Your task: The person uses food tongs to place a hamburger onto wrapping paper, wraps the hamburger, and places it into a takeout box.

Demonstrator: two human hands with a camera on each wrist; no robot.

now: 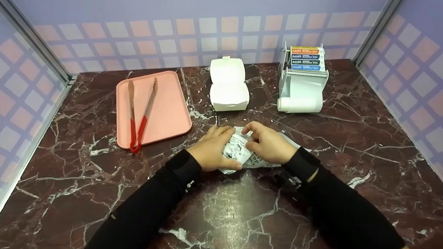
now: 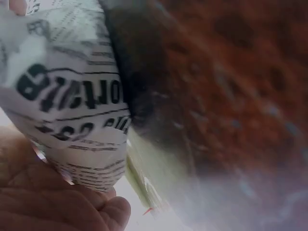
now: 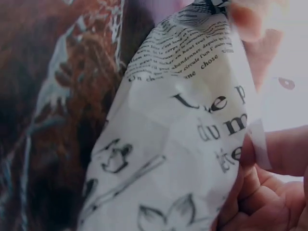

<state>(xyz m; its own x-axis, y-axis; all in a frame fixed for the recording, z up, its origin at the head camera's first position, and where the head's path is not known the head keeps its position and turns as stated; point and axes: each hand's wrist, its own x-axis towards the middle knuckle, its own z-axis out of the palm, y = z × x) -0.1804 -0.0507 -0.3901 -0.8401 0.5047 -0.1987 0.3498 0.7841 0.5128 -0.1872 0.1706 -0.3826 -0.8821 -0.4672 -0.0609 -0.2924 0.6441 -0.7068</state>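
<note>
A sheet of white wrapping paper printed with dark lettering lies folded into a bundle near the middle of the table. What it wraps is hidden. My left hand holds the bundle's left side, thumb toward me and fingers at the far side. In the left wrist view, the bulging paper rests against the fingers. My right hand pinches an edge of the sheet between thumb and fingers. The right wrist view shows a loose flap with letters and a leaf drawing, stretching out beside that hand.
A pink tray bearing red-handled tongs lies at the left. Behind the bundle stands an open white takeaway box. At the back right is a dispenser with stacked coloured boxes and a white roll. Patterned walls enclose the marbled table.
</note>
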